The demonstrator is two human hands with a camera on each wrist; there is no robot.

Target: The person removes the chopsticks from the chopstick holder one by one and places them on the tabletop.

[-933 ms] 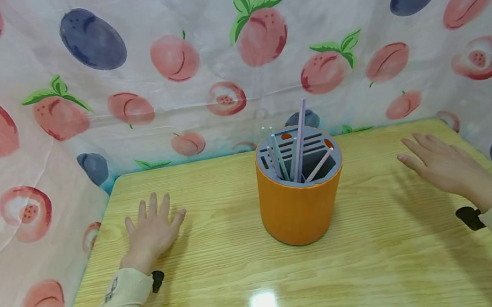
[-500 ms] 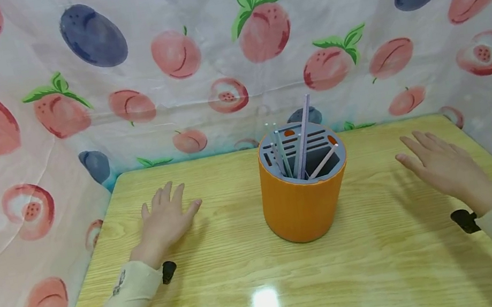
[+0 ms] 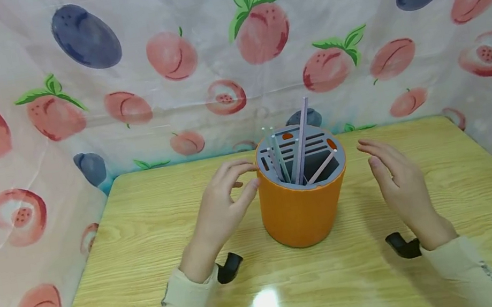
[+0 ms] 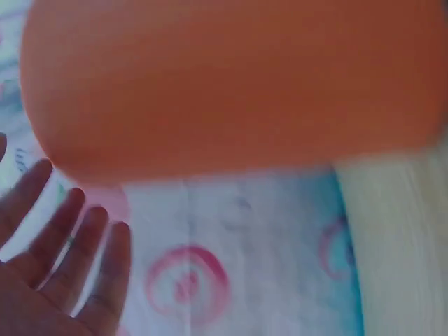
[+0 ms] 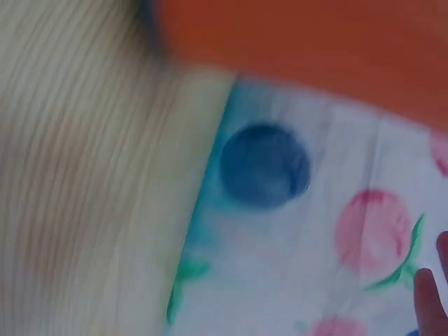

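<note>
Orange holder [image 3: 301, 216] stands upright on the bench [image 3: 119, 272] between left hand [image 3: 221, 198] and right hand [image 3: 399, 182], both relaxed, loosely curved; the left just beside it, contact unclear, the right apart.

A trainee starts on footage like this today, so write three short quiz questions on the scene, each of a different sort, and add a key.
1. What stands on the pale wood-grain table between the left hand and the right hand?
a) a clear glass jar
b) an orange cylindrical holder with a grey slotted top
c) a white cardboard box

2. True or false: in the head view, a gap separates the right hand from the holder.

3. Fill in: the slender stick that reaches highest from the holder is light ____.

Key: 1 b; 2 true; 3 purple.
</note>
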